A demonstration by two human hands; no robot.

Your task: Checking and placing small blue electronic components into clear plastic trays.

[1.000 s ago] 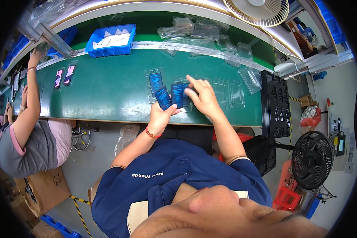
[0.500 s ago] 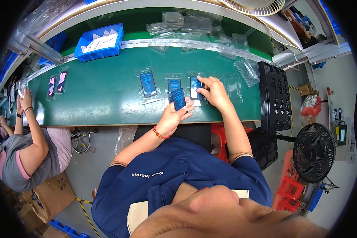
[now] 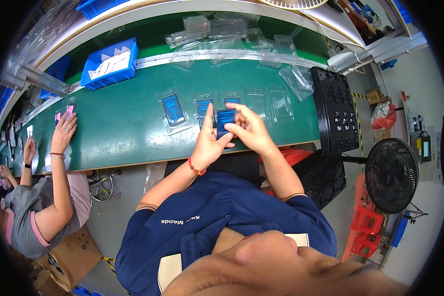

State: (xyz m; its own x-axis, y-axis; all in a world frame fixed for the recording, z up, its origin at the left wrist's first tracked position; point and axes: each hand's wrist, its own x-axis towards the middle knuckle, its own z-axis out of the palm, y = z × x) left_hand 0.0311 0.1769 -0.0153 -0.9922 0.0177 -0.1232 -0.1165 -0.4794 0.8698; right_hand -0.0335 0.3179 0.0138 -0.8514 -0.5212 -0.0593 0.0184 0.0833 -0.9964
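Note:
A flat dark phone battery (image 3: 226, 118) with blue print is held upright over the near part of the bench. My right hand (image 3: 254, 132) pinches it, thumb across its front and fingers behind its right edge. Close by on its left is my left hand (image 3: 207, 146), index finger stretched up and thumb at the battery's lower edge. Behind my hands lie clear plastic trays with similar batteries: a left one (image 3: 172, 109), a middle one (image 3: 203, 105) partly covered by my left finger, and a right one (image 3: 232, 100) mostly hidden.
Two clear trays (image 3: 281, 106) without batteries lie to the right, near a black rack (image 3: 338, 116). Stacked clear trays (image 3: 227, 28) and a blue bin (image 3: 133, 66) of white pieces stand at the back. A co-worker's hand (image 3: 64, 133) rests at the bench's left.
My right hand has left the right tray and come to the battery, which my left hand held before. My left fingers have loosened and straightened. The co-worker's hand has reached across pink-faced pieces.

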